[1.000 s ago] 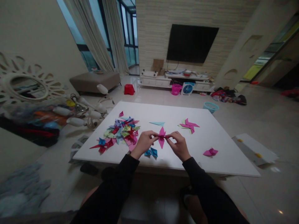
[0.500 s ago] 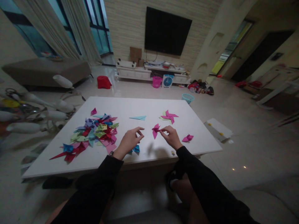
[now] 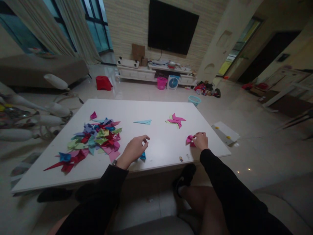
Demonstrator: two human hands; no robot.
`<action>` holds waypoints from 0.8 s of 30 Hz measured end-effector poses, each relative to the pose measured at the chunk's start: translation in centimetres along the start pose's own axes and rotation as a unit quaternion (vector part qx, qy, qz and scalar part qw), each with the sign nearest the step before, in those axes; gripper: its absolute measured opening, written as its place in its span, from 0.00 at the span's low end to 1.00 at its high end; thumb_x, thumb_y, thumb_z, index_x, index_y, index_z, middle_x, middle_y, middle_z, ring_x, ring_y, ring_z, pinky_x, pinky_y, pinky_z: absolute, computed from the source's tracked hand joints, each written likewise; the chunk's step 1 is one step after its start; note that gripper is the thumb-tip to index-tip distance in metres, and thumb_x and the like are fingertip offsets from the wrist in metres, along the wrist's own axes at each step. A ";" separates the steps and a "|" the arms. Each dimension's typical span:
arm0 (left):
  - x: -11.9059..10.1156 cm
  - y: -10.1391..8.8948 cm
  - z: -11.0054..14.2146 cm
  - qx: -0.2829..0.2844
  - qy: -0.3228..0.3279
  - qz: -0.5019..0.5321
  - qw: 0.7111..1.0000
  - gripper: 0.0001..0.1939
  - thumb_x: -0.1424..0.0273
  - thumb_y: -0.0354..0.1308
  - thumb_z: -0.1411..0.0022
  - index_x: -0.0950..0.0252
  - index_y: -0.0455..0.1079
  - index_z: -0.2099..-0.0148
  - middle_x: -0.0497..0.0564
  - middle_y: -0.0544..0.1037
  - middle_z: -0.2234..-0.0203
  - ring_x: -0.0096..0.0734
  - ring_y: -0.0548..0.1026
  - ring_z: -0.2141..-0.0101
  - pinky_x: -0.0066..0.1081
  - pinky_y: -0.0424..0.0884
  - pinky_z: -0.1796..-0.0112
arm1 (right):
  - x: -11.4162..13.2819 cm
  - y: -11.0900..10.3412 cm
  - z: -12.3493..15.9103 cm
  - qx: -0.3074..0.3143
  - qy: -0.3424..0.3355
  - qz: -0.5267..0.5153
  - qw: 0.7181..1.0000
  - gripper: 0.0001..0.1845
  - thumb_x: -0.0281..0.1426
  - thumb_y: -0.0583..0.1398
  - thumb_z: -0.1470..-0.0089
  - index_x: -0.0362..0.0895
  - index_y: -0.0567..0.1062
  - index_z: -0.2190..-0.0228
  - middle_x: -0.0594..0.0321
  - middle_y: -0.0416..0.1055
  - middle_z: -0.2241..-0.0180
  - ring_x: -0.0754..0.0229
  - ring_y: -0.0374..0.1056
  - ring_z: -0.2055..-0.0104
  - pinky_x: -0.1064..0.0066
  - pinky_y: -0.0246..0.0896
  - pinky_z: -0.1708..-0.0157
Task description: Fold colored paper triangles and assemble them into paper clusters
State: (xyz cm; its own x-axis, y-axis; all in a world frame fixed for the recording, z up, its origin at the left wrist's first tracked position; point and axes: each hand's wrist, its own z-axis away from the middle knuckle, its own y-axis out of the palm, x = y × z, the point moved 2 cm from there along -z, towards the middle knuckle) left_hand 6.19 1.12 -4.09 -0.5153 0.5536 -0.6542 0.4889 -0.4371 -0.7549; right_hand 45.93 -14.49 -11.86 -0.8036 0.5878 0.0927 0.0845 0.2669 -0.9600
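Observation:
Over the right part of the white table, my right hand pinches a pink origami piece between thumb and fingers. A second pink piece lies at the same spot, mostly hidden by this hand, and I cannot tell where one ends and the other begins. My left hand hovers near the front edge, thumb and fingers apart with nothing in them. Partly behind it lies a blue origami piece. Farther back are a light-blue folded paper and a pink and green pinwheel-shaped origami.
A heap of colourful folded papers covers the table's left part, with one magenta piece behind it. Two small marks or stickers are near the front edge. Beyond the table are a turquoise basket and a red stool.
My left hand let go of the pink origami. My right hand carried it rightwards to the other pink piece on the table. The head view turned right.

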 end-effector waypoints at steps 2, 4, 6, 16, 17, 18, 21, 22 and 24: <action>0.1 -0.1 -0.1 0.000 -0.001 -0.010 1.000 0.14 0.71 0.53 0.36 0.61 0.75 0.51 0.51 0.81 0.61 0.32 0.78 0.68 0.29 0.69 0.64 | -0.8 -0.3 0.2 0.012 0.007 0.018 1.000 0.12 0.35 0.61 0.45 0.42 0.82 0.72 0.48 0.74 0.58 0.44 0.58 0.51 0.58 0.54 0.58; 0.2 -0.1 -0.1 -0.006 0.000 -0.020 1.000 0.13 0.72 0.53 0.36 0.61 0.75 0.52 0.51 0.81 0.61 0.34 0.78 0.65 0.30 0.69 0.62 | -1.3 -0.6 0.4 0.027 0.011 0.033 0.999 0.12 0.34 0.61 0.45 0.42 0.82 0.71 0.48 0.74 0.58 0.43 0.58 0.50 0.58 0.55 0.59; 0.2 -0.1 0.0 -0.017 0.005 -0.025 1.000 0.13 0.72 0.53 0.36 0.60 0.76 0.53 0.51 0.81 0.61 0.35 0.78 0.62 0.31 0.70 0.59 | -1.4 -0.9 0.4 0.048 0.021 0.052 0.997 0.12 0.35 0.60 0.45 0.43 0.82 0.67 0.49 0.73 0.56 0.42 0.58 0.49 0.58 0.56 0.59; 0.3 -0.3 0.8 -0.031 -0.003 -0.065 0.997 0.13 0.71 0.53 0.36 0.58 0.76 0.53 0.49 0.82 0.61 0.37 0.78 0.58 0.33 0.71 0.55 | 10.8 -5.0 -1.2 0.030 -0.094 0.020 0.995 0.18 0.42 0.60 0.45 0.47 0.78 0.56 0.53 0.72 0.50 0.41 0.61 0.49 0.55 0.60 0.57; 0.4 -0.4 0.9 -0.031 -0.005 -0.069 0.997 0.13 0.71 0.54 0.36 0.58 0.76 0.53 0.49 0.82 0.61 0.37 0.78 0.58 0.33 0.72 0.56 | 13.0 -5.6 -0.7 0.027 -0.124 0.000 0.992 0.18 0.42 0.60 0.45 0.46 0.78 0.57 0.53 0.72 0.50 0.41 0.61 0.49 0.56 0.60 0.57; 0.6 -0.5 0.9 -0.033 -0.008 -0.073 0.997 0.13 0.71 0.54 0.36 0.58 0.76 0.52 0.49 0.82 0.61 0.37 0.78 0.58 0.33 0.72 0.57 | 15.3 -6.0 0.0 0.030 -0.155 -0.021 0.987 0.16 0.41 0.60 0.45 0.46 0.78 0.58 0.53 0.72 0.51 0.42 0.61 0.48 0.56 0.59 0.56; 1.1 -0.7 1.2 -0.060 -0.017 -0.081 0.995 0.12 0.71 0.54 0.37 0.59 0.76 0.53 0.50 0.82 0.63 0.38 0.78 0.59 0.33 0.72 0.58 | 22.0 -6.8 3.0 0.066 -0.249 -0.074 0.963 0.12 0.37 0.61 0.44 0.45 0.78 0.61 0.54 0.74 0.54 0.44 0.63 0.50 0.58 0.59 0.55; 1.3 -0.9 1.2 -0.073 -0.020 -0.081 0.994 0.12 0.71 0.54 0.37 0.59 0.76 0.54 0.49 0.82 0.63 0.37 0.78 0.60 0.33 0.72 0.59 | 24.0 -7.0 4.1 0.077 -0.275 -0.084 0.955 0.12 0.36 0.61 0.44 0.45 0.78 0.60 0.54 0.74 0.55 0.45 0.63 0.50 0.59 0.59 0.55; 1.7 -1.1 1.4 -0.097 -0.026 -0.076 0.992 0.11 0.71 0.54 0.37 0.59 0.76 0.55 0.49 0.82 0.65 0.36 0.78 0.62 0.32 0.72 0.60 | 27.5 -7.3 6.3 0.097 -0.328 -0.103 0.934 0.12 0.35 0.61 0.43 0.44 0.77 0.57 0.54 0.74 0.56 0.46 0.64 0.51 0.60 0.59 0.55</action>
State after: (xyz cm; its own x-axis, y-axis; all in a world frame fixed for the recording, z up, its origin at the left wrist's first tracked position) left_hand 3.83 1.57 -4.37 -0.6261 0.5637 -0.5388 0.5261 -0.2047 -0.8254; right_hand 19.48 -5.07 -3.99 -0.9844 -0.0718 0.1608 -0.1697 0.1414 -0.9753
